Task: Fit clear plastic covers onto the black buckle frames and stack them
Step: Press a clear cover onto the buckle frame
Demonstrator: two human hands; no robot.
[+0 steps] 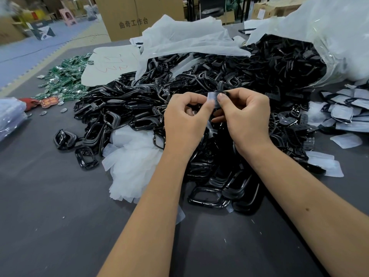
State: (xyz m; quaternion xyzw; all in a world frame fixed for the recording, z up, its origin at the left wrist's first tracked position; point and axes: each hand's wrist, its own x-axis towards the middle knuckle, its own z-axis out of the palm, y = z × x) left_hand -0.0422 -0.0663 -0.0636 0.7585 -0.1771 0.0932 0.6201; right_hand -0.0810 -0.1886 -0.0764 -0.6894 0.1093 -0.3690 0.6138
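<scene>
Pinching one clear plastic cover (212,98) between both hands' fingers (221,96), with covered frames (343,112) stacked right and a heap of bare black buckle frames (199,80) left.

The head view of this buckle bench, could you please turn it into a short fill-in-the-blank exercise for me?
1. Both hands pinch a small clear ____ above the pile of black frames.
2. The left hand and right hand hold it at the ____ edge.
3. The green pieces lie to the ____ of the frames.
4. A cardboard box stands ____ the table.

Missing words: cover; top; left; behind
</scene>
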